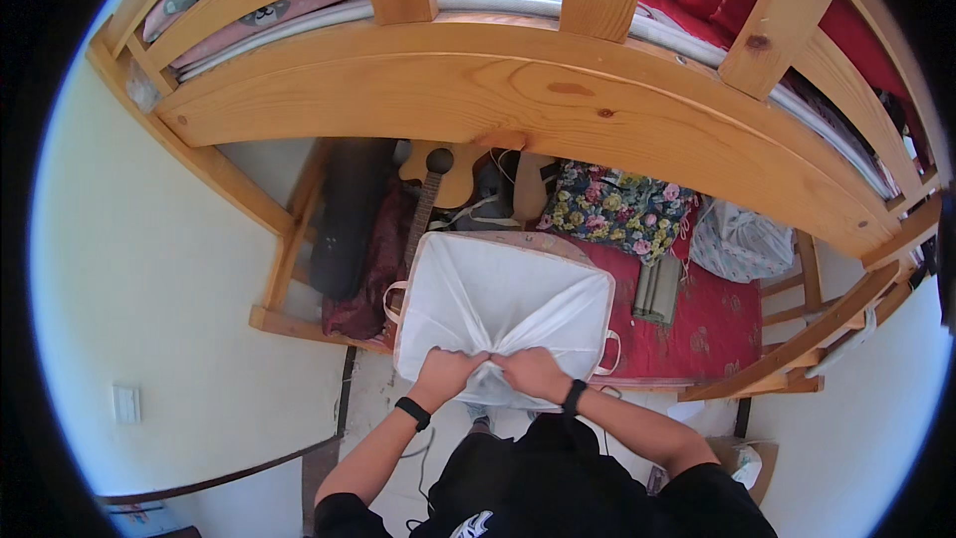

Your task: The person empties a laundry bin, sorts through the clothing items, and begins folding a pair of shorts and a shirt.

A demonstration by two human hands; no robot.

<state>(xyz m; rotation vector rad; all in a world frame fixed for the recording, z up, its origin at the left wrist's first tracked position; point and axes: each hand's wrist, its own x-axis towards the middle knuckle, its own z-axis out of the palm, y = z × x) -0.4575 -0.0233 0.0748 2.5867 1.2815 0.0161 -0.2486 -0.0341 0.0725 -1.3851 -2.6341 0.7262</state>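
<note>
A rectangular fabric storage basket [614,291] with a white cloth liner [515,276] and loop handles stands in front of me at the lower bunk's edge. Both hands meet over its near half. My left hand [446,375] grips the gathered liner cloth from the left. From the right, my right hand [532,373] pinches the same gather, so the folds fan out towards the far corners. The basket's contents are hidden beneath the cloth.
Above and ahead runs the upper bunk's wooden rail [485,82]. On the lower bunk's red mattress [709,336] lie a guitar [441,172], a dark long case [351,217], a floral cushion [616,209], a rolled green mat [657,291] and a patterned bag [743,239]. Cables lie on the floor.
</note>
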